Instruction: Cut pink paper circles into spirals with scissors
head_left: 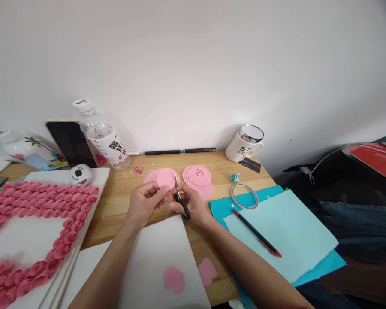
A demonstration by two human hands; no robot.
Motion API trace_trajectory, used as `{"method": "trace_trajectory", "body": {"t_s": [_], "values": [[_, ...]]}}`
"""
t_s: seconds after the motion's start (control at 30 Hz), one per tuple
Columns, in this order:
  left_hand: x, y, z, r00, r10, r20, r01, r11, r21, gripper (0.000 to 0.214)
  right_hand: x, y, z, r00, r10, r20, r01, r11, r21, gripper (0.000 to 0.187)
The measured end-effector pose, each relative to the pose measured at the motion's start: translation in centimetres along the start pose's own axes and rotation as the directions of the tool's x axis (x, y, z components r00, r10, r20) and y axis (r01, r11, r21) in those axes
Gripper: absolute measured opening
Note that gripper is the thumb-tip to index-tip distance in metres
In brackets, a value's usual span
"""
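My left hand (146, 201) pinches a pink paper circle (167, 177) and holds it up over the wooden table (122, 201). My right hand (192, 207) is closed round the black handles of small scissors (180, 199), whose blades touch the circle's right edge. Behind the hands lie more pink circles (151, 177) and a stack of spiral-cut pink circles (197, 176).
A white board with rows of pink paper roses (48, 201) lies at left. White paper (154, 257) with pink scraps (174, 279) lies near me. Blue sheets (283, 231), a red-and-black pen (256, 233), a tape ring (244, 196), a mug (244, 143), a bottle (101, 135) and a phone (71, 143) surround them.
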State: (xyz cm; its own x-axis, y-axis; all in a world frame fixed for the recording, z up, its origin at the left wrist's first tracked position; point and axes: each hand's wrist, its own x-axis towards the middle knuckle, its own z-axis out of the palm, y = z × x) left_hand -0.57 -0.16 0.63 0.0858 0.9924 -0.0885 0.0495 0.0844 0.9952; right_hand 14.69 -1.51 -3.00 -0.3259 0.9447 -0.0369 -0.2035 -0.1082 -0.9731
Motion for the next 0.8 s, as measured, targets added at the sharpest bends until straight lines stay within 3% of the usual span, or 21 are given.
{"method": "trace_trajectory", "body": {"t_s": [0.23,0.53,0.8], "values": [[0.15,-0.27,-0.15,1.000,0.017,-0.002,-0.017,0.999,-0.038,0.027,0.00,0.28,-0.05,0.999,-0.002,-0.036,0.000,0.999,-0.038,0.042],[0.18,-0.08,0.05,0.993,0.056,-0.108,-0.073,0.985,-0.159,0.020,-0.07,0.38,0.20,0.998,0.043,-0.042,-0.044,0.999,-0.011,0.042],[-0.13,-0.59,0.52,0.997,0.070,-0.036,-0.069,0.997,0.030,0.028,-0.17,0.10,0.59,0.999,0.052,0.006,-0.053,0.998,0.041,0.043]]}}
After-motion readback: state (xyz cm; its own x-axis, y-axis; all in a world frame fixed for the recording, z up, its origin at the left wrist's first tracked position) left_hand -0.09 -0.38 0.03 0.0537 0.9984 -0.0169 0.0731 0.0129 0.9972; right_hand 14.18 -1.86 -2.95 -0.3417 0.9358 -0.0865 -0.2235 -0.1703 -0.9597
